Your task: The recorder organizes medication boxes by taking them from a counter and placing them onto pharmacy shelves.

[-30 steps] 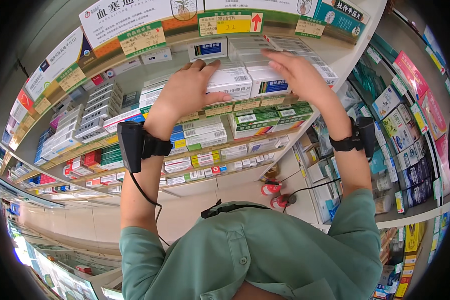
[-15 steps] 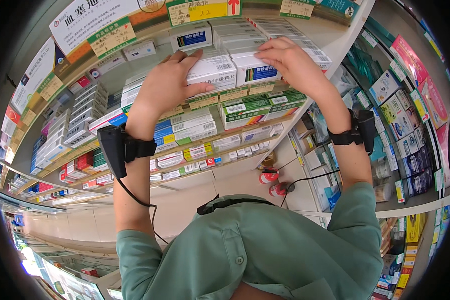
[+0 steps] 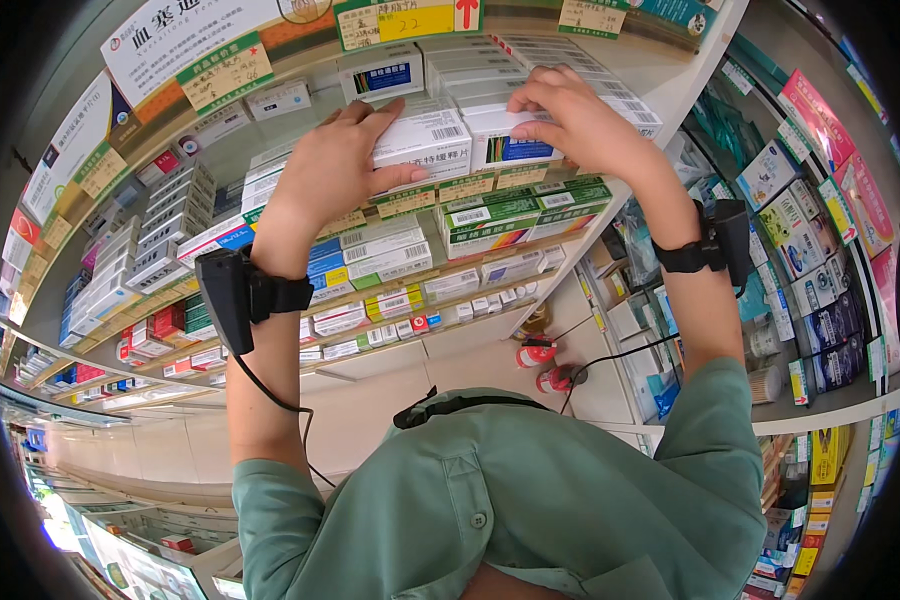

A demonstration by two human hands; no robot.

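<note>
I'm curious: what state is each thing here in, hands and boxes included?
Left hand: spread open
Right hand: half curled
White barcoded box: closed, lying flat
Front blue-panelled box: closed, partly covered
Green-and-white boxes: closed, side by side
Black wrist devices: strapped on

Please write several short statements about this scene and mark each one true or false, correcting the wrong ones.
1. The left hand touches a white box. True.
2. The right hand holds a bottle. False: it touches a white box with a dark-blue panel.
3. Each forearm wears a black strap. True.
4. The shirt is red. False: it is green.
5. Green boxes sit lower down than these white boxes. True.
</note>
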